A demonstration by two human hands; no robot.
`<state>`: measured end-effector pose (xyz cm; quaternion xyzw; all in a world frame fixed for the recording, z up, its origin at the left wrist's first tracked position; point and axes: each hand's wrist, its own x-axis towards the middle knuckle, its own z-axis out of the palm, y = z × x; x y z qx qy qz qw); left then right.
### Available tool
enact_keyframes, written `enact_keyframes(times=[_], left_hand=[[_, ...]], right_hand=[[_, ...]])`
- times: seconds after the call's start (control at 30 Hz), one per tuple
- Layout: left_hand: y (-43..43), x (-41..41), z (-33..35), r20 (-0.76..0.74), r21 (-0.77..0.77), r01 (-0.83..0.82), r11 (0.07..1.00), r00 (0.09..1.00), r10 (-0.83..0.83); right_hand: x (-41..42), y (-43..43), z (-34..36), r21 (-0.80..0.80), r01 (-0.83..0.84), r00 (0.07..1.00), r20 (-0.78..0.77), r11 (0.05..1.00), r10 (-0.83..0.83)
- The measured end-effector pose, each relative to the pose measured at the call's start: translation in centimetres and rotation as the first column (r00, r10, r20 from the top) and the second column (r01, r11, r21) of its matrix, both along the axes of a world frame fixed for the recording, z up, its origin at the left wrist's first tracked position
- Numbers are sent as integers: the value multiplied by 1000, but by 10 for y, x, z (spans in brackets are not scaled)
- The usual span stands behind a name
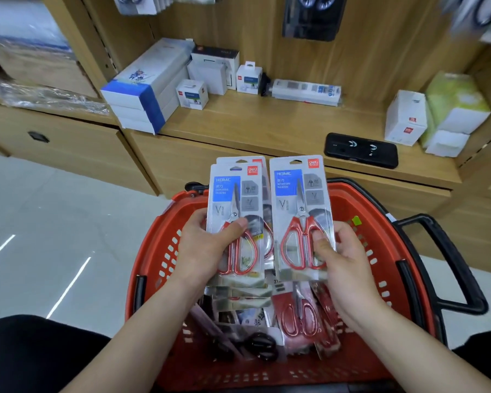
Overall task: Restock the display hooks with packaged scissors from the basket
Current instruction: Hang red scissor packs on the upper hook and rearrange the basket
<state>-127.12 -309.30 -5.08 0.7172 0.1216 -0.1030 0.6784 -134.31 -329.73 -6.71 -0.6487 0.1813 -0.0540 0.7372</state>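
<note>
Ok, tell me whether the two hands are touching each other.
Apart. The head view shows the left hand and right hand each gripping separate scissors packs, with the packs and a gap between them.

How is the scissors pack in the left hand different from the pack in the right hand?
The left hand holds a stack of packs, one behind another; the right hand holds a single pack. The stack sits slightly lower. Both show red-handled scissors, upright, above the red basket.

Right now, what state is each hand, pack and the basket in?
Left hand: gripping a stack of scissor packs, upright, above the basket.
Right hand: holding a single scissor pack, upright, sealed.
Red basket: still holds more packs, lying loose inside.
Basket handle: folded down to the side.
Black phone: flat on the shelf.
</note>
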Motion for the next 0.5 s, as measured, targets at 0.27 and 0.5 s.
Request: enact_keyframes(times=[0.27,0.5], left_hand=[[0,3,28,69,-44,-41,998,997,44],[4,25,75,177,-48,-6,999,984,15]], right_hand=[[-9,7,27,-56,-7,1000,28,998,8],[10,8,60,-64,53,992,116,997,-45]])
